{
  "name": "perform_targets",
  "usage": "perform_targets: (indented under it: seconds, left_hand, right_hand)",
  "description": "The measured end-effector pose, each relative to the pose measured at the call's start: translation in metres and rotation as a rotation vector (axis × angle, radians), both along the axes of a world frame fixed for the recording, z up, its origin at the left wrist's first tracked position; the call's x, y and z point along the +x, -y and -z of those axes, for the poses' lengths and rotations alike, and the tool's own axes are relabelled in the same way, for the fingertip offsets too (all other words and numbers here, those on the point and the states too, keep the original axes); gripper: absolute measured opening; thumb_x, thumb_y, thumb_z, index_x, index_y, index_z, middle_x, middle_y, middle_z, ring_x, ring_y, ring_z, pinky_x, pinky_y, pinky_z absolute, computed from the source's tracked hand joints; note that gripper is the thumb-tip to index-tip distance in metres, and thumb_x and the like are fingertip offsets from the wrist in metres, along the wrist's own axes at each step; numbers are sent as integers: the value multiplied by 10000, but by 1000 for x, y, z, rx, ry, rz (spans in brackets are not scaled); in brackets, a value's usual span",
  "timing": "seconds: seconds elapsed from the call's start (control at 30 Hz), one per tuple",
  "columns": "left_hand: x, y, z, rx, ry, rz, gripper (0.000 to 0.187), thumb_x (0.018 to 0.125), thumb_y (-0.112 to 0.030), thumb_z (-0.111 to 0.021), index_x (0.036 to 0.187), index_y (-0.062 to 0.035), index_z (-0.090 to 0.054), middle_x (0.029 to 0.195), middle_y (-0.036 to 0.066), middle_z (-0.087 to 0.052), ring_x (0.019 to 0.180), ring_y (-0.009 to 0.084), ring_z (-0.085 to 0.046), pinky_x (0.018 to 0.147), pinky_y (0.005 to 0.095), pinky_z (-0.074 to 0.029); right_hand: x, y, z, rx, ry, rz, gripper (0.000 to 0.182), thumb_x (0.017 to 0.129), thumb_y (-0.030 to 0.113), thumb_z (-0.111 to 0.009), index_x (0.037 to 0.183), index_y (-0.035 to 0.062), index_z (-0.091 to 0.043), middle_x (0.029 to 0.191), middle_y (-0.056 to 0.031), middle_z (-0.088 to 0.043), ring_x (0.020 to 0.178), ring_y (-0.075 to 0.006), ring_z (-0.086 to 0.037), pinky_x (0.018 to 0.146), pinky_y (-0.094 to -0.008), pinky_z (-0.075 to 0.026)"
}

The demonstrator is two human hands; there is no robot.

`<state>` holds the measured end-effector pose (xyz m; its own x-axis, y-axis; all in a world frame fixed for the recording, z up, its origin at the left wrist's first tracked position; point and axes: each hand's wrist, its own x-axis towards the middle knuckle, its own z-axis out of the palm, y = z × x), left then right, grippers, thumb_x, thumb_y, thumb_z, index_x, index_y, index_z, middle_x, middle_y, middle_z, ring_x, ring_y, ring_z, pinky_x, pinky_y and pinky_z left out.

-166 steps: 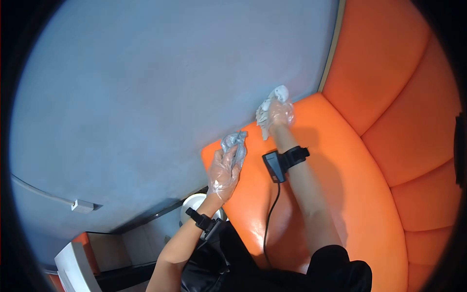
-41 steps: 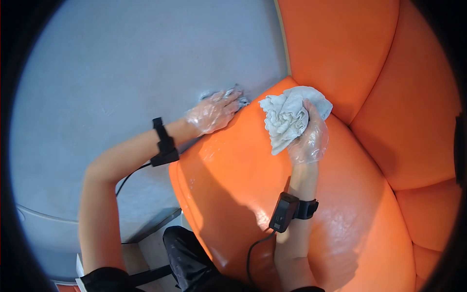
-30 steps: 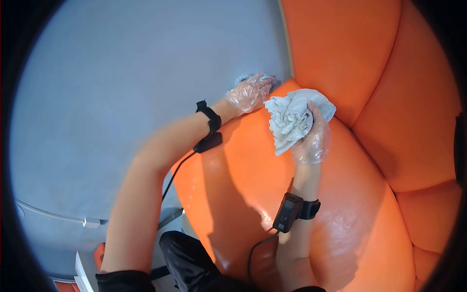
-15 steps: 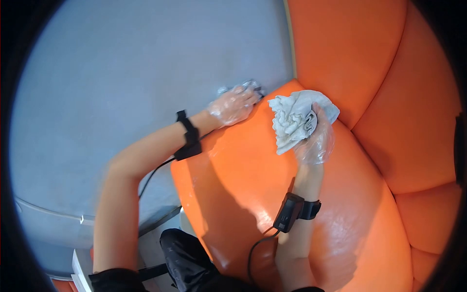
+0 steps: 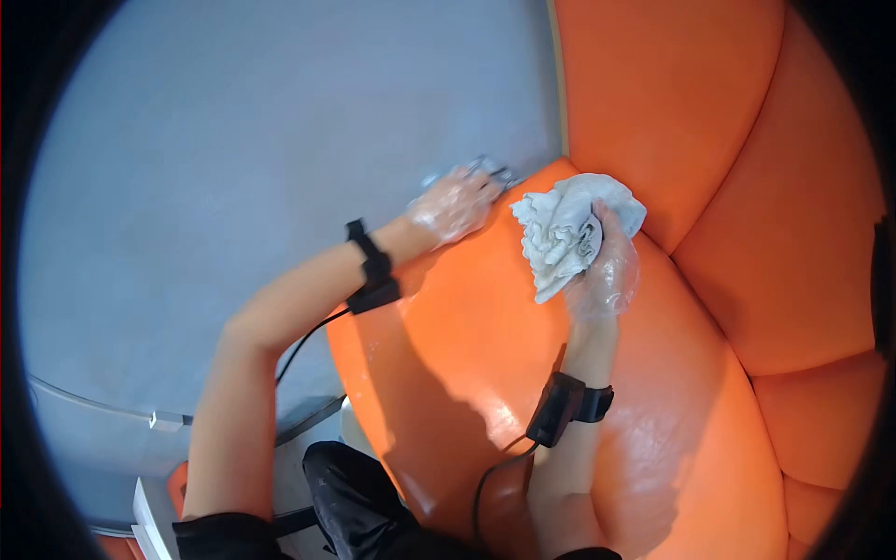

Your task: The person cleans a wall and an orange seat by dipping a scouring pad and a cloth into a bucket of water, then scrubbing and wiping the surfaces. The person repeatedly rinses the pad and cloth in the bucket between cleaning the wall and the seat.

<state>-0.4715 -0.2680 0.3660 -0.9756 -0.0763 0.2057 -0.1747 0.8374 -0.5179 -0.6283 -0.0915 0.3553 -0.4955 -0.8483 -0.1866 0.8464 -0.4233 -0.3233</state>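
Note:
My left hand (image 5: 455, 207), in a clear plastic glove, is at the edge where the blue-grey surface (image 5: 280, 140) meets the orange padded seat (image 5: 448, 308). Its fingers are closed on a dark, shiny crumpled thing (image 5: 493, 170) that I cannot make out, mostly hidden under the glove. To the right, my right hand (image 5: 607, 271), also gloved in clear plastic, grips a crumpled white cloth (image 5: 560, 229) above the seat. The cloth's ruffled folds face left. Both wrists wear black strapped devices with cables.
Orange padded panels (image 5: 672, 103) with seams rise along the right side. At the lower left are a small white block (image 5: 166, 421) on a curved edge and white edges of an object (image 5: 147, 518). My knee in dark trousers (image 5: 353, 495) is at the bottom.
My left forearm and elbow have shifted slightly right, and the left hand has moved a little to the right. My right hand and the white cloth have turned and shifted slightly left.

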Motion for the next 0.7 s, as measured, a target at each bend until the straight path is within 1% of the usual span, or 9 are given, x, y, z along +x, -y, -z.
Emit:
perform_targets:
  seconds: [0.1, 0.2, 0.27, 0.33, 0.4, 0.47, 0.57, 0.63, 0.7]
  left_hand:
    - [46, -29, -34, 47, 128, -81, 162, 857, -150, -576, 994, -92, -638, 1029, 81, -570, 910, 248, -548, 762, 379, -469]
    - [84, -73, -53, 196, 66, -246, 169, 839, -79, -572, 985, -19, -632, 1054, 118, -594, 1005, 300, -554, 826, 408, -467]
    - [101, -99, -57, 434, -279, -384, 237, 795, -8, -625, 1031, -17, -640, 1097, 136, -610, 1011, 347, -571, 853, 437, -485]
    - [108, -119, -63, 543, -369, -472, 281, 812, 27, -658, 1088, -6, -619, 1118, 113, -627, 998, 289, -613, 859, 395, -506]
    - [98, -134, -58, 1369, -1101, -656, 245, 896, -41, -638, 1134, -10, -593, 1079, 74, -622, 977, 178, -603, 848, 325, -503]
    - [78, -132, -27, 1585, -1175, -591, 276, 951, -161, -619, 1191, -41, -556, 1056, 36, -608, 958, 115, -600, 801, 264, -510]
    - [61, -121, -10, 1876, -1318, -443, 269, 969, -188, -605, 1190, -55, -530, 1074, 40, -611, 958, 128, -612, 825, 261, -518]
    - [50, -128, -8, 2091, -1402, -284, 266, 974, -275, -606, 1120, -69, -522, 1026, 24, -603, 991, 123, -582, 882, 296, -485]
    - [55, -141, -22, 2158, -1473, -354, 281, 981, -275, -592, 1165, -74, -519, 1079, 31, -594, 1036, 126, -570, 917, 299, -473]
  right_hand:
    - [-5, 3, 7, -21, -26, 56, 375, 967, 236, -550, 1191, -61, -508, 1063, -145, -627, 929, -241, -642, 765, -400, -550]
    - [-11, 7, 12, 245, -386, -21, 397, 917, 257, -614, 1226, 21, -535, 1073, -122, -636, 949, -240, -647, 787, -374, -541]
    - [-6, -5, -12, 849, -1147, 304, 453, 876, 333, -648, 1258, 109, -552, 1117, -126, -643, 954, -254, -645, 789, -383, -525]
    - [4, -14, -36, 866, -1226, 505, 480, 869, 375, -646, 1269, 125, -558, 1130, -122, -649, 969, -260, -647, 797, -384, -520]
    - [17, -22, -61, 875, -1306, 736, 507, 862, 418, -644, 1280, 142, -565, 1144, -119, -656, 984, -266, -649, 805, -386, -515]
    - [23, -19, -55, 790, -1527, 104, 554, 859, 500, -628, 1307, 180, -570, 1184, -90, -666, 1043, -277, -644, 852, -377, -503]
    - [44, 2, -17, 233, -1482, -223, 695, 841, 568, -652, 1395, 174, -510, 1269, -122, -629, 1157, -285, -600, 971, -367, -456]
    - [57, 4, -15, 127, -1487, -297, 698, 867, 491, -674, 1423, 122, -470, 1335, -169, -573, 1235, -261, -550, 1025, -362, -422]
    - [74, 10, -9, -30, -1271, -411, 666, 893, 390, -683, 1429, 72, -447, 1354, -200, -537, 1280, -227, -501, 1057, -341, -397]
